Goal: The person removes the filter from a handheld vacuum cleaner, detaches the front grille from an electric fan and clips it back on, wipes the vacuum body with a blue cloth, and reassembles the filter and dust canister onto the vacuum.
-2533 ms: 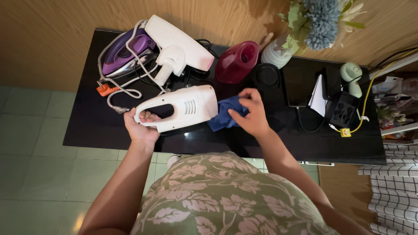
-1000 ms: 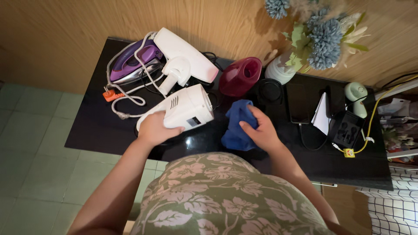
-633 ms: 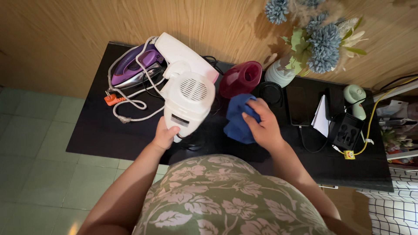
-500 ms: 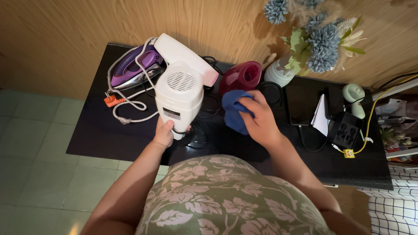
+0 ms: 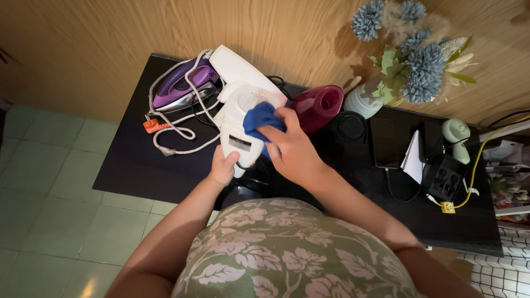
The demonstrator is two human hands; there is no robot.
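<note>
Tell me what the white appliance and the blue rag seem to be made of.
White appliance: looks like smooth moulded plastic with a slight sheen and a round vent grille. Blue rag: soft cloth, probably microfibre, matte and bunched in folds under the right hand.

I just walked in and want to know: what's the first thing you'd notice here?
In the middle, the left hand holds up a white appliance while the right hand presses a blue cloth against it. Behind it on the black table lies a purple iron with a tangled white cord. Blue flowers stand at the back right.
</note>
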